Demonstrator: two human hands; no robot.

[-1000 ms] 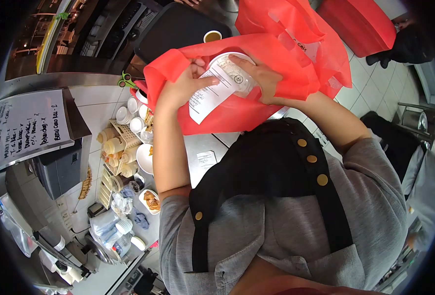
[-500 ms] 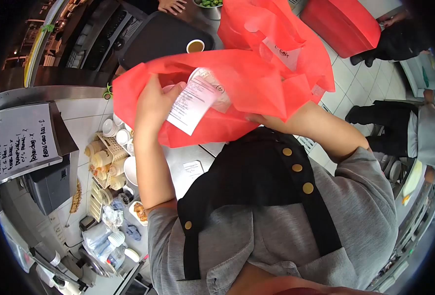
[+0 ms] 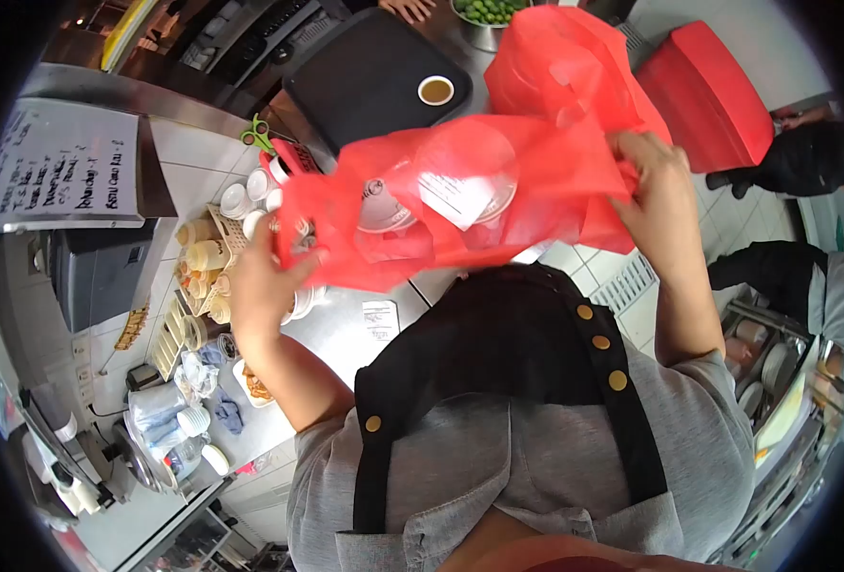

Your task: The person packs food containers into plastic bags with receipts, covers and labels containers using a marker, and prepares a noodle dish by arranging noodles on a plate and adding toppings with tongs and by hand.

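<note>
A thin red bag [image 3: 555,191] stretches between my two hands in front of my apron. Inside it lie round, white-looking lidded containers [image 3: 384,210], with a printed white receipt [image 3: 455,198] lying over them. My left hand [image 3: 267,281] grips the bag's left end, thumb and fingers on either side of the red material. At the opposite end, my right hand [image 3: 658,195] is closed around gathered bag material. Another red bag [image 3: 565,67] stands just beyond; where the two overlap, their edges are hard to tell apart.
Beyond the bags are a black tray [image 3: 370,81], a cup of brown sauce [image 3: 435,91] and a bowl of green vegetables [image 3: 487,17]. Another person's hand [image 3: 408,8] rests there. Left are bottles [image 3: 207,255], green-handled scissors [image 3: 255,133] and a paper slip [image 3: 380,320]. A red bin-like container [image 3: 703,95] stands right.
My left hand has moved from the receipt to the bag's left end. My right hand has come out from behind the bag onto its right end. The receipt now lies inside.
</note>
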